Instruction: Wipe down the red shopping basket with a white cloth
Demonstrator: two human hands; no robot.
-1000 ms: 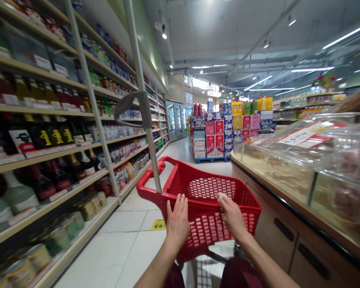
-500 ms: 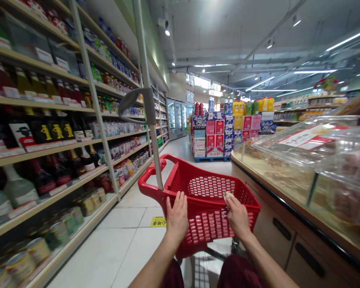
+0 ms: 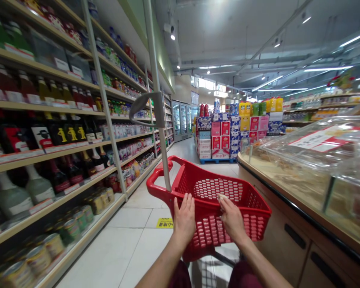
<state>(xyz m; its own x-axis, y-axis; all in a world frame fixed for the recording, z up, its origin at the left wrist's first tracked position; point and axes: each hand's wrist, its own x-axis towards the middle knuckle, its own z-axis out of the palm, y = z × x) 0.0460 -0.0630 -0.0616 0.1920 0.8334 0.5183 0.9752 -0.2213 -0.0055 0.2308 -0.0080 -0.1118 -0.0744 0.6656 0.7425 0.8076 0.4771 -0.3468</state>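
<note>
A red plastic shopping basket cart stands right in front of me, with a grey metal pole rising from its left end and a grey loop handle on it. My left hand lies flat with fingers stretched on the near rim and side, by the foot of the pole. Pinched in my right hand is a small crumpled whitish cloth, pressed against the near rim around its middle. Most of the cloth is hidden by the fingers.
Shelves with bottles and cans line the left. At right runs a counter with clear plastic covers. Stacked drink cartons stand ahead on a blue pallet. A yellow floor sticker lies left of the cart.
My right hand has slid left along the basket rim with the cloth. My left hand keeps its place on the cart. The whole view has shifted, so the surroundings appear farther right.
</note>
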